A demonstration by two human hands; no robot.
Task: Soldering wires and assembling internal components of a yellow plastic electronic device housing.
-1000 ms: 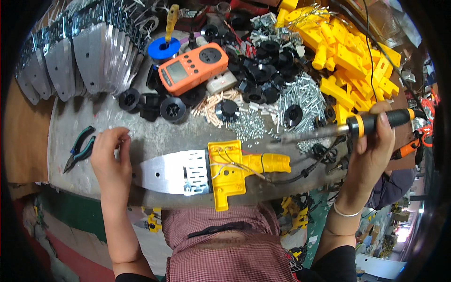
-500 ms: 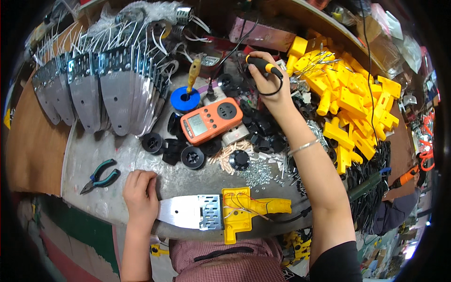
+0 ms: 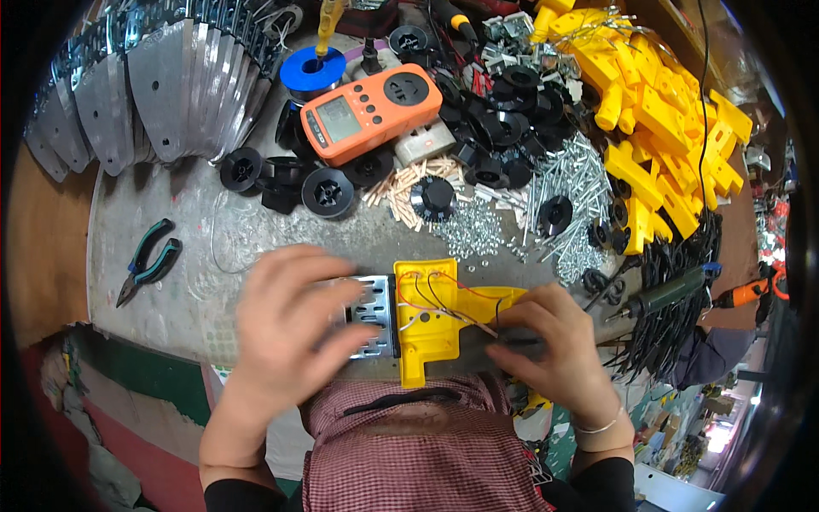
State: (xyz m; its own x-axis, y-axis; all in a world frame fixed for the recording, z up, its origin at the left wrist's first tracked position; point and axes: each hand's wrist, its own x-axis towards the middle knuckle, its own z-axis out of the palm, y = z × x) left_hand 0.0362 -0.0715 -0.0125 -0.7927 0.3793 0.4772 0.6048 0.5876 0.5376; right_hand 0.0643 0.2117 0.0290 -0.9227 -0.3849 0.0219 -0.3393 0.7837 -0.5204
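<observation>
Workbench runs under both your hands, and the yellow housing lies between them, open side up, its metal plate partly hidden by your left hand. That one's spread wide but blurry, can't tell if it's touching. Your right hand curls at the handle end. Pliers sit left of your left hand. Dark cable's between your right thumb and fingers, can't tell if pinched.

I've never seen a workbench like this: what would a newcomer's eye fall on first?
Probably the heap of bright yellow parts at the upper right, then the orange meter near the top centre. Closer in, the eye drops to the yellow casing at front centre, between the blurred left hand over its metal plate and the right hand by its handle.
</observation>
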